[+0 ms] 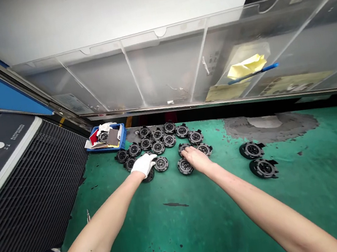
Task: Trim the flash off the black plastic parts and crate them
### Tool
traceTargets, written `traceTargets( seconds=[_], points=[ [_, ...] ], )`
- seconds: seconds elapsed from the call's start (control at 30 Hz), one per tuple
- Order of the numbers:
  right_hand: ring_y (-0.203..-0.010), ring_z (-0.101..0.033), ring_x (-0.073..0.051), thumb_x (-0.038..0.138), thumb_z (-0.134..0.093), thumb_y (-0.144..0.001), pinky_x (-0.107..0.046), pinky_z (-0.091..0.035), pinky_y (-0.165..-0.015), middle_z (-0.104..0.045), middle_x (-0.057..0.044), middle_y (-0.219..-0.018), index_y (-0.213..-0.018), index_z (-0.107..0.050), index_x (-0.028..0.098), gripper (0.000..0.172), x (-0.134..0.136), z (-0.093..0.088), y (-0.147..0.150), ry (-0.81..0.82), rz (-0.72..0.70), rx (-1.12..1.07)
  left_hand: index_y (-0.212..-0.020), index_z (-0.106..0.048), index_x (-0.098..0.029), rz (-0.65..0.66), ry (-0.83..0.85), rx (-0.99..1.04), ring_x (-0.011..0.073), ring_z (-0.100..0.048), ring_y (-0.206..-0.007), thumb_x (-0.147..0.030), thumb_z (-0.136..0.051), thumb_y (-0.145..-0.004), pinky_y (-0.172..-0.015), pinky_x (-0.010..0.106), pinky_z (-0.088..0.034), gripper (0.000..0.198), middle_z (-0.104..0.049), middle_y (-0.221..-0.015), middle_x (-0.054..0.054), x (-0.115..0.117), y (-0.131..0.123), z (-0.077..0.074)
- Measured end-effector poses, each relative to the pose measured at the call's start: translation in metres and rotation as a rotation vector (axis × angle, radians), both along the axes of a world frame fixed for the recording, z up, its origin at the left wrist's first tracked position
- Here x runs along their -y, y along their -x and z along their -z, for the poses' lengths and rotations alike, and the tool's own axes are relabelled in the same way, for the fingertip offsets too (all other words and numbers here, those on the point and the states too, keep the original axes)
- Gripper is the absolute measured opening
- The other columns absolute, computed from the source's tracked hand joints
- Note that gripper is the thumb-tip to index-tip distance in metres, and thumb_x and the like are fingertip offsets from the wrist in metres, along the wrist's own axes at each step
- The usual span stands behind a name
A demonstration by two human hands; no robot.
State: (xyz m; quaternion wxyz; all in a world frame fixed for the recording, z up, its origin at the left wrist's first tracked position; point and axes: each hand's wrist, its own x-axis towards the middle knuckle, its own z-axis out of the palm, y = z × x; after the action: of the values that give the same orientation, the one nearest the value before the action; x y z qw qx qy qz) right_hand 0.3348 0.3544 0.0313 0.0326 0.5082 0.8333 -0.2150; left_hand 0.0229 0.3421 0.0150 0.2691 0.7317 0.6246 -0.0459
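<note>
Several round black parts with spoked centres and small tabs lie on the green table. My left hand, in a white glove, is over the left part of the group. Its fingers are bent together at the rim of one round black part, and other parts lie partly hidden beneath it. My bare right hand has its fingers closed on a round black part at the right of the group. Just below those fingers sits another black disc.
A blue bin with papers and a black part stands at the back left. Two more black parts lie to the right on the worn green table. Clear plastic pockets line the back, and a ribbed black machine panel borders the left.
</note>
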Motion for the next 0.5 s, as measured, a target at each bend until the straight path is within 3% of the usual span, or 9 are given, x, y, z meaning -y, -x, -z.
traceTargets(
  seconds=[0.17,0.33,0.4,0.5],
  points=[
    [-0.120,-0.066,-0.025,0.041,-0.067,-0.103,-0.049,-0.057,-0.103,-0.065,-0.011,-0.138,-0.131,-0.066,0.020,0.036,0.052,0.001,0.020,0.040,0.182,-0.071,-0.131,-0.066,-0.020,0.054,-0.006,-0.025,0.0249,-0.068,-0.118,-0.040,-0.066,-0.103,-0.102,0.048,-0.060,0.034,-0.067,-0.136,0.011,-0.008,-0.011,0.004],
    [-0.119,-0.066,-0.025,0.041,-0.067,-0.103,-0.049,-0.057,-0.103,-0.066,-0.010,-0.136,-0.130,-0.067,0.020,0.034,0.101,0.000,0.020,0.024,0.392,-0.223,-0.130,-0.066,-0.019,0.040,-0.024,-0.082,0.0248,-0.068,-0.117,-0.040,-0.066,-0.103,-0.101,0.048,-0.060,0.034,-0.067,-0.135,0.011,-0.014,-0.007,0.001],
    [-0.119,-0.066,-0.025,0.041,-0.067,-0.103,-0.049,-0.057,-0.103,-0.067,-0.010,-0.134,-0.128,-0.067,0.019,0.033,0.135,-0.004,0.019,0.002,0.454,-0.306,-0.130,-0.066,-0.019,0.044,-0.034,-0.085,0.0247,-0.068,-0.117,-0.040,-0.066,-0.103,-0.101,0.048,-0.060,0.034,-0.067,-0.135,0.011,-0.010,0.001,-0.002],
    [-0.115,-0.067,-0.023,0.036,-0.063,-0.105,-0.047,-0.057,-0.102,-0.070,-0.008,-0.125,-0.121,-0.068,0.019,0.024,0.211,-0.012,0.024,-0.028,0.518,-0.433,-0.130,-0.066,-0.019,0.052,-0.055,-0.081,0.0249,-0.068,-0.117,-0.040,-0.066,-0.103,-0.101,0.048,-0.060,0.035,-0.067,-0.135,0.011,0.001,0.013,-0.006]
  ],
)
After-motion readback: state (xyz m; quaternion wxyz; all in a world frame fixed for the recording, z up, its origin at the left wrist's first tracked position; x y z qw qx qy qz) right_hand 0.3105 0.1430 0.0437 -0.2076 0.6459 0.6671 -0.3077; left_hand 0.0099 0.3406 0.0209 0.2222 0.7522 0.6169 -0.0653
